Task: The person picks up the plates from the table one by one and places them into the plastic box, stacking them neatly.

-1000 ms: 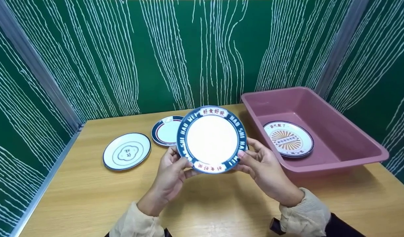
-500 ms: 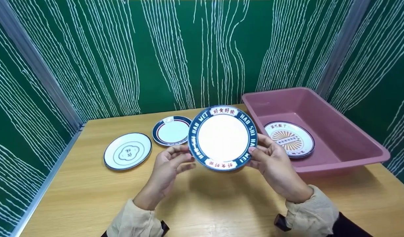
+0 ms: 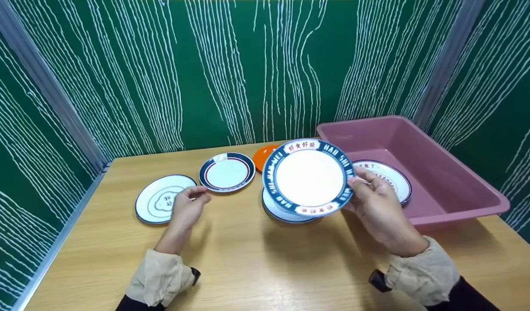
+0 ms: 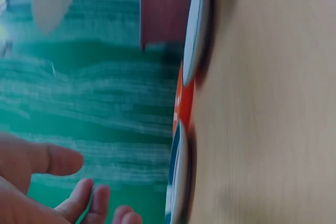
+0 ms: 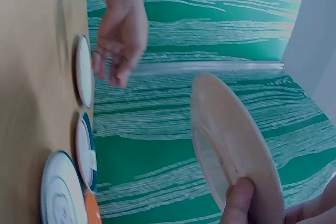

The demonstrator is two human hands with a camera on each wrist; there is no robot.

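Observation:
My right hand (image 3: 379, 209) pinches the right rim of a white plate (image 3: 309, 177) with a wide blue lettered band, thumb on top. The plate is held up off the table, face toward the head camera; its pale underside shows in the right wrist view. My left hand (image 3: 188, 211) holds nothing, fingers loosely bent, in front of a white plate (image 3: 150, 196) with a thin blue rim. To its right lies a plate with a dark blue band and red ring (image 3: 227, 172). Another white plate (image 3: 286, 213) sits partly hidden below the held one.
An orange plate (image 3: 261, 157) lies at the back, partly covered from view. At right stands a deep pink tub (image 3: 450, 172) with white patterned plates (image 3: 401, 183) inside. Green walls with white lines enclose the wooden table (image 3: 247, 268).
My left hand has let go of the blue-banded plate and moved left. My right hand has carried that plate rightward, uncovering the orange plate and a white plate behind it.

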